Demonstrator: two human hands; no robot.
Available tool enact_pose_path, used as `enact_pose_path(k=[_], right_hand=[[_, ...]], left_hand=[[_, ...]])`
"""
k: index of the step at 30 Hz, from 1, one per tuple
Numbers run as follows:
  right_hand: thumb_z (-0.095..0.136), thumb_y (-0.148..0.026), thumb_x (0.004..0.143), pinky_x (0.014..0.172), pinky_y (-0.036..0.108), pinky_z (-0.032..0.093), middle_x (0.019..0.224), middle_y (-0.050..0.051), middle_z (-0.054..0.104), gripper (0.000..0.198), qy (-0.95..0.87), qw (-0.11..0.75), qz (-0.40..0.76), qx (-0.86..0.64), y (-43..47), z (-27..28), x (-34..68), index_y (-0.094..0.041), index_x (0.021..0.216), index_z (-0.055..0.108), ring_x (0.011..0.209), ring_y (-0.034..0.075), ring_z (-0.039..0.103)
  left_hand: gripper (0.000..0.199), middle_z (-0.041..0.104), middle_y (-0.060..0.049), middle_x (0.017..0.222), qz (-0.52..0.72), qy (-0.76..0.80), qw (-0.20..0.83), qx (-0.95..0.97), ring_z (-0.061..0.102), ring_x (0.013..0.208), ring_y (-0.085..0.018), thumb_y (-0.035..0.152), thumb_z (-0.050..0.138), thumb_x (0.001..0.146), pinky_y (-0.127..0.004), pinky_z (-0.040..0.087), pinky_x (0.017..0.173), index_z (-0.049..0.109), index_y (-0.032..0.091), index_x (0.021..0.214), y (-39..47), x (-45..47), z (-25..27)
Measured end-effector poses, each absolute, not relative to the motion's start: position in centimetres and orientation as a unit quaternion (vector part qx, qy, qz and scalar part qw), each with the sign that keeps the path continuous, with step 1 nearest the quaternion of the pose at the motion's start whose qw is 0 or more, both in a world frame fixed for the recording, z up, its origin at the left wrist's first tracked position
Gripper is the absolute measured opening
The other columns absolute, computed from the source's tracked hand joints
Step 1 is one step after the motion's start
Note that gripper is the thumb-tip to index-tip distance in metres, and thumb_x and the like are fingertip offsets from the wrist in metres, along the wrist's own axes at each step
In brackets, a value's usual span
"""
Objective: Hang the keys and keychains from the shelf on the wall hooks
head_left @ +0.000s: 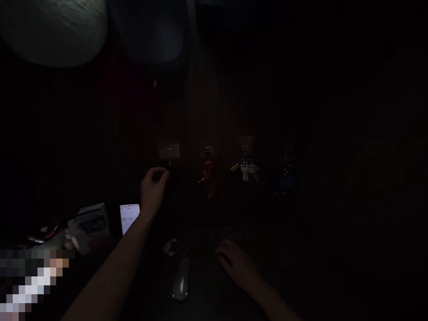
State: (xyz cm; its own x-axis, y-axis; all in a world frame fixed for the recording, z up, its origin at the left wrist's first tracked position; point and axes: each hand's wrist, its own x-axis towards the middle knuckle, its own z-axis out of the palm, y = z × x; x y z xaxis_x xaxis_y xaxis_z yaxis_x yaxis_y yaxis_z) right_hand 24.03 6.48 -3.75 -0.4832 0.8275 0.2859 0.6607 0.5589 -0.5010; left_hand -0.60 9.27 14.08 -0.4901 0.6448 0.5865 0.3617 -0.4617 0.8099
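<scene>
In dim light, my left hand reaches up to a small wall hook on a pale backing plate. Its thumb and forefinger pinch at a dark item hanging there, too dark to make out. Lower right, my right hand rests low with nothing in it, fingers loosely bent and the thumb apart. Between the hands lie a keyring with a pale rounded fob and a white flower-like charm. To the right of my left hand hang a red bundle and a bunch of keys with a yellow-green tag.
A lit phone stands behind my left forearm. Further left are a box and a whitish item. On the right hangs a dark bluish keyring. Overhead at upper left are large pale rounded shapes, perhaps caps.
</scene>
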Motion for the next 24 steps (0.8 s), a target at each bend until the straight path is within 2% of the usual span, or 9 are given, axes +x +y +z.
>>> enact_pose_path(k=[8, 24], right_hand=[[0.045, -0.015, 0.084, 0.083, 0.028, 0.045, 0.102, 0.004, 0.059, 0.022, -0.846, 0.242, 0.157, -0.448, 6.7, -4.1, 24.0, -0.023, 0.096, 0.062, 0.095, 0.016, 0.056], [0.045, -0.015, 0.084, 0.084, 0.028, 0.045, 0.102, 0.004, 0.058, 0.022, -0.847, 0.256, 0.164, -0.435, 6.4, -3.8, 24.1, -0.022, 0.096, 0.062, 0.097, 0.016, 0.056]], left_hand=[[0.026, 0.064, -0.002, 0.093, 0.69, 0.51, 0.119, 0.5, 0.06, 0.091, -0.018, 0.032, 0.063, 0.069, -0.032, 0.046, 0.083, 0.057, 0.02, 0.092, 8.3, -0.4, 12.5], [0.029, 0.066, -0.003, 0.095, 0.611, 0.572, 0.173, 0.519, 0.061, 0.092, -0.02, 0.037, 0.061, 0.07, -0.033, 0.046, 0.082, 0.059, 0.021, 0.094, 6.0, -1.1, 8.5]])
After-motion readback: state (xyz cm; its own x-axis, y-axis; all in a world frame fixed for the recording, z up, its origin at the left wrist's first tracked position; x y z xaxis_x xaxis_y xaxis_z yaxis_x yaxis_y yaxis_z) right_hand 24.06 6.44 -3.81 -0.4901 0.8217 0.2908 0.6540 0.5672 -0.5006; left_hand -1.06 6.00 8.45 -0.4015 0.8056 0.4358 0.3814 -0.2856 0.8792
